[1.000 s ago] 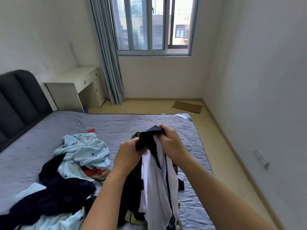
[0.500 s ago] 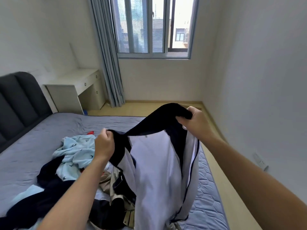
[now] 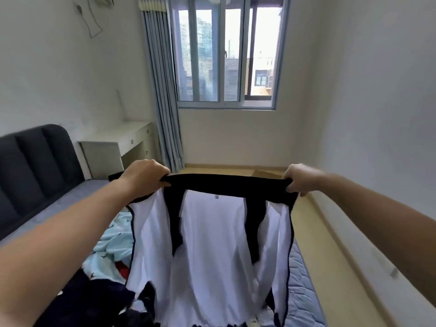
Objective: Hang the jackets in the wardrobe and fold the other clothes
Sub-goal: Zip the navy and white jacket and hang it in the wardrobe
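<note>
A white jacket with black collar and trim (image 3: 212,234) hangs spread open in front of me, its white lining facing me. My left hand (image 3: 144,174) grips the black top edge at one end. At the other end my right hand (image 3: 298,179) grips the same edge, which is stretched taut between both hands. Its lower part hangs over the bed (image 3: 302,286). A pile of other clothes lies on the bed at lower left: a light blue patterned garment (image 3: 111,246), something red (image 3: 121,271) and dark navy garments (image 3: 94,300).
A dark padded headboard (image 3: 33,166) stands at left. A white desk (image 3: 118,149) sits in the far corner beside grey curtains (image 3: 162,90) and a window (image 3: 226,55). Bare wood floor (image 3: 330,251) runs along the right wall. No wardrobe is in view.
My hands have moved apart and upward, spreading the bunched jacket out wide and lifting it. The view has tilted up toward the window.
</note>
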The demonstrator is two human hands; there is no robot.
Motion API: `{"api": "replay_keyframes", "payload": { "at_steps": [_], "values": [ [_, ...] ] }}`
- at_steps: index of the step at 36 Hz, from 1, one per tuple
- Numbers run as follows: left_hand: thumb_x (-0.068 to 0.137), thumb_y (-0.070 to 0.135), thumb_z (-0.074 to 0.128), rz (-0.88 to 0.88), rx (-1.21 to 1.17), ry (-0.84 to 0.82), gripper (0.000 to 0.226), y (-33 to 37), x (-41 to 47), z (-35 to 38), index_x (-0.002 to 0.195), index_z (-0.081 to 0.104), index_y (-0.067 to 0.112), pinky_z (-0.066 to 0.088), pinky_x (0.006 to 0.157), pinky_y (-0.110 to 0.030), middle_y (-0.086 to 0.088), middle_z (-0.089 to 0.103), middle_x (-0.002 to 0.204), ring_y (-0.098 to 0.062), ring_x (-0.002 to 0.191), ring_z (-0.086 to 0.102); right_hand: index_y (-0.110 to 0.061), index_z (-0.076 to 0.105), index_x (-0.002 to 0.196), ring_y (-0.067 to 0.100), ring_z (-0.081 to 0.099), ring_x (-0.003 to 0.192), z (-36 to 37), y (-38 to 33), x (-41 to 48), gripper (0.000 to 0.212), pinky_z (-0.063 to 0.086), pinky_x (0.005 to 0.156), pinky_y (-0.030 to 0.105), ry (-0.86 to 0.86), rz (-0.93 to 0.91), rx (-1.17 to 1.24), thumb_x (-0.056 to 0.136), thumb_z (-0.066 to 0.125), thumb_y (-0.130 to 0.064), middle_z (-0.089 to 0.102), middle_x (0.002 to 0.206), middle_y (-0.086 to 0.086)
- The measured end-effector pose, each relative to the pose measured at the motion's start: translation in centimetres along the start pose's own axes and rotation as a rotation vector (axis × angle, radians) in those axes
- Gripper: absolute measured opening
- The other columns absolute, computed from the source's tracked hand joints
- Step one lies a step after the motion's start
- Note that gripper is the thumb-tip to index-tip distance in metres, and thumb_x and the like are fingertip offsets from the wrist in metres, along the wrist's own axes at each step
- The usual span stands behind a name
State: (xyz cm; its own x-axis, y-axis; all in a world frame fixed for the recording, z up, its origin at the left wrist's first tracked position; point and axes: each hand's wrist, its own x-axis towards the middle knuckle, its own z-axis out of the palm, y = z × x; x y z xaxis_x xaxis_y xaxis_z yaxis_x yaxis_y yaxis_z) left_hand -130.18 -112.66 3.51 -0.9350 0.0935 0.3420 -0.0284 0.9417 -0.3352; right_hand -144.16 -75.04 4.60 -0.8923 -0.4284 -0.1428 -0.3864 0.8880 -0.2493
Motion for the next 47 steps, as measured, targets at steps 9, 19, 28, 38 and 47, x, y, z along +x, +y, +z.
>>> {"api": "replay_keyframes", "payload": {
  "at_steps": [9,19,28,38,47],
  "values": [
    [0.096,0.034,0.049,-0.274,0.036,-0.096,0.024,-1.5,2.1,-4.6,0.084,0.061,0.017,0.041,0.069,-0.030,-0.008,0.065,0.096,-0.029,0.087,0.062,-0.008,0.059,0.076,0.026,0.056,0.067,-3.1,-3.2,0.8,0.014,0.047,0.061,0.027,0.237,0.070,-0.189,0.080,0.046,-0.005,0.058,0.077,0.009],
    [0.093,0.027,0.057,-0.626,-0.315,-0.163,0.025,-3.8,3.6,-8.2,0.098,0.062,0.004,0.047,0.075,-0.034,-0.013,0.061,0.094,-0.028,0.083,0.056,-0.001,0.063,0.081,0.023,0.060,0.060,-6.0,-4.6,0.5,0.021,0.044,0.051,0.024,0.422,0.034,-0.064,0.083,0.044,0.009,0.067,0.076,0.014],
    [0.093,0.007,0.045,-0.760,-0.475,-0.165,0.016,-2.7,1.8,-6.4,0.084,0.056,0.000,0.043,0.067,-0.032,-0.022,0.062,0.096,-0.032,0.083,0.056,-0.002,0.065,0.092,0.032,0.061,0.083,-4.3,-3.5,0.7,0.017,0.040,0.062,0.028,0.488,-0.010,-0.079,0.082,0.053,0.000,0.067,0.094,0.018],
    [0.094,-0.007,0.024,-0.916,-1.566,0.156,0.037,1.1,1.9,-6.4,0.093,0.059,0.006,0.042,0.037,-0.018,-0.016,0.056,0.088,-0.024,0.064,0.054,-0.002,0.067,0.085,0.013,0.045,0.033,-2.9,-4.7,-1.3,0.038,0.040,0.034,0.018,0.493,0.048,1.140,0.082,0.032,0.012,0.054,0.064,0.012],
    [0.098,0.006,0.019,-0.844,-2.068,0.292,0.040,3.6,-0.2,-9.1,0.079,0.054,0.009,0.046,0.038,-0.014,0.001,0.061,0.044,-0.007,0.036,0.058,-0.008,0.064,0.086,0.009,0.044,0.034,-5.3,-4.1,-6.4,0.039,0.046,0.043,0.017,0.374,-0.113,1.695,0.096,0.028,0.001,0.055,0.049,0.004]
  ]
}}
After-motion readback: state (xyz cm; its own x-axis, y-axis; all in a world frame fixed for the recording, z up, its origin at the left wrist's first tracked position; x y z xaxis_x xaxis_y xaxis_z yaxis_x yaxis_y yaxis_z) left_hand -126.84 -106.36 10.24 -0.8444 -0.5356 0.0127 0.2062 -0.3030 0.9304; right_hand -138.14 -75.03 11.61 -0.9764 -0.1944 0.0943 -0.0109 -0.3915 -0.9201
